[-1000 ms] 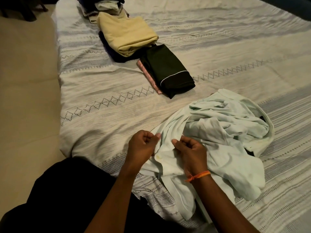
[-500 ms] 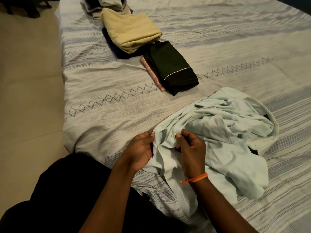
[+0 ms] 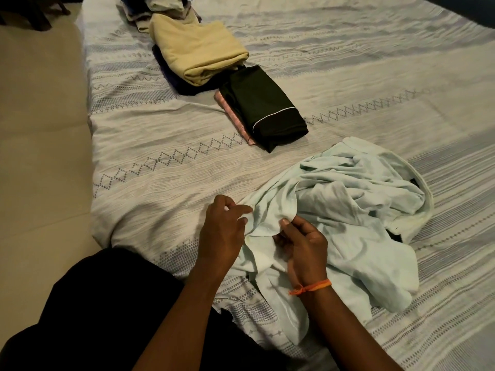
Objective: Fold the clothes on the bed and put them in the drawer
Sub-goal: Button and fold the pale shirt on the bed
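A crumpled pale mint shirt (image 3: 348, 210) lies on the patterned bedspread (image 3: 166, 145) near the bed's front edge. My left hand (image 3: 222, 231) pinches the shirt's left edge with its fingertips. My right hand (image 3: 305, 247), with an orange thread on the wrist, grips a fold of the same shirt just to the right, thumb on top. Further back lie folded clothes: a black piece with white piping (image 3: 265, 108) on top of a pink one (image 3: 230, 113), and a yellow piece (image 3: 195, 52) on top of a dark one.
More clothes are stacked at the far top edge (image 3: 160, 9). The beige floor (image 3: 40, 156) runs along the bed's left side. My dark-clothed lap (image 3: 93, 317) is at the bed's near corner. No drawer is in view.
Both hands have shifted slightly along the shirt's edge; the left fingers have spread and re-pinched the cloth, and the right hand has raised a fold. The camera has moved a little closer.
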Demonstrator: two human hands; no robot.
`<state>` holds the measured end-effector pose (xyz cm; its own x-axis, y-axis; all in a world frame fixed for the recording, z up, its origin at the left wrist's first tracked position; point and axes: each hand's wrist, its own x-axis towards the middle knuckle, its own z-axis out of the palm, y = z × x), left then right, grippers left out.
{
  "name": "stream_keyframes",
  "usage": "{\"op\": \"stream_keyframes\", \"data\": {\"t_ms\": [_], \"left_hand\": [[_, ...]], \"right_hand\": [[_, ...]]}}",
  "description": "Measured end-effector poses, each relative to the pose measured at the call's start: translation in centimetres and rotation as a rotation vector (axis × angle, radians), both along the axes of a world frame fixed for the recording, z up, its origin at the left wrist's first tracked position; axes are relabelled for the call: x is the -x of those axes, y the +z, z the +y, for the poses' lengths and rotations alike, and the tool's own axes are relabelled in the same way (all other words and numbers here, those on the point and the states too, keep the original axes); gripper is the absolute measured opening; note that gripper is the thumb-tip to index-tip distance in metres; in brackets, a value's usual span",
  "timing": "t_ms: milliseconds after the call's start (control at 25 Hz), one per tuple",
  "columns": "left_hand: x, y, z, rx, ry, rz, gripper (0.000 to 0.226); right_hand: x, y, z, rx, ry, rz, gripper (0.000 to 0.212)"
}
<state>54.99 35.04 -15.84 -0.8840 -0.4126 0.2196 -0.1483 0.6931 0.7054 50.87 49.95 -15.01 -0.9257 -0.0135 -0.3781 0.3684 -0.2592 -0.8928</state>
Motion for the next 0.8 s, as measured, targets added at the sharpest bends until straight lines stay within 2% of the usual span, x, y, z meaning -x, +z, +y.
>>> {"op": "stream_keyframes", "data": {"t_ms": [120, 200, 280, 400, 600, 720, 800], "left_hand": [[1.6, 0.6, 0.9, 0.168, 0.107, -0.010, 0.013], [3.0, 1.2, 1.0, 0.163, 0.165, -0.060, 0.016], [4.2, 1.4, 0.4, 0.167, 0.189, -0.189, 0.021], [5.3, 1.6, -0.5, 0.155, 0.099, -0.290, 0.013], [4.4, 0.8, -0.2, 0.229, -0.027, -0.147, 0.004], [4.4, -0.3, -0.5, 0.194, -0.034, -0.148, 0.022], [4.7, -0.7, -1.0, 0.072, 0.013, -0.158, 0.023]], "right_hand": [[0.3, 0.3, 0.1, 0.052, 0.001, -0.011, 0.014], [0.5, 0.4, 0.1, 0.077, -0.021, -0.055, 0.008], [0.6, 0.4, 0.0, 0.090, -0.023, -0.106, 0.006], [0.7, 0.6, 0.1, 0.126, 0.004, -0.183, 0.009], [0.4, 0.8, 0.1, 0.173, -0.006, -0.251, 0.012], [0.0, 0.4, 0.1, 0.121, -0.019, -0.233, 0.010], [-0.3, 0.1, 0.0, 0.089, -0.017, -0.215, 0.010]]}}
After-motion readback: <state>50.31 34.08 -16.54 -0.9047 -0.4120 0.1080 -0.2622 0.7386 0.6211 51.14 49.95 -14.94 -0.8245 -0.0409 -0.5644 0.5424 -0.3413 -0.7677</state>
